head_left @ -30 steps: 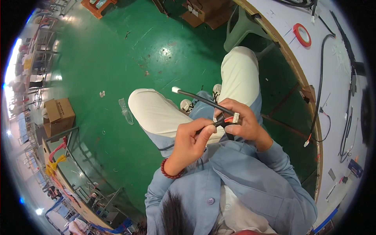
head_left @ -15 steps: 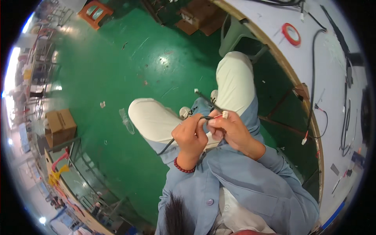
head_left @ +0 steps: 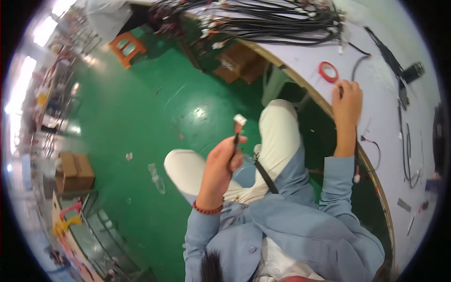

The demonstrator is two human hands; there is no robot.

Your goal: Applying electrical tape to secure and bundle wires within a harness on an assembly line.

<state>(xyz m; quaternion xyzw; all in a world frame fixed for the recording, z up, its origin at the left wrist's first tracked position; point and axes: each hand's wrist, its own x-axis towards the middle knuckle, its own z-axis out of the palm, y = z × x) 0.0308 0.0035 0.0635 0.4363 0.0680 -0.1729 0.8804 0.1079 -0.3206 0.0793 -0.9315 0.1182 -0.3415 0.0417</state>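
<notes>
My left hand (head_left: 221,162), raised over my lap, is closed round a black cable (head_left: 236,141). At the cable's upper end a white plug connector (head_left: 240,120) with reddish wires sticks up past my fingers. A dark strip (head_left: 266,176) lies across my lap; whether it belongs to the same cable I cannot tell. Out over the table's edge, my right hand (head_left: 347,101) is closed on another black cable (head_left: 355,70), which shows above and below it. That cable's lower end has a white connector (head_left: 357,178). Just beyond my right hand lies a roll of red tape (head_left: 328,72).
A bundle of black cables (head_left: 282,23) covers the far part of the white table (head_left: 300,58). More cables (head_left: 408,160) lie at the right. A green stool (head_left: 277,84) and a cardboard box (head_left: 242,61) stand by the table. An orange stool (head_left: 127,49) is farther left.
My hands have parted. The right one has let go of the cable at my lap and reached to the cable on the table; the left keeps its cable. My view has shifted, showing the cable bundle.
</notes>
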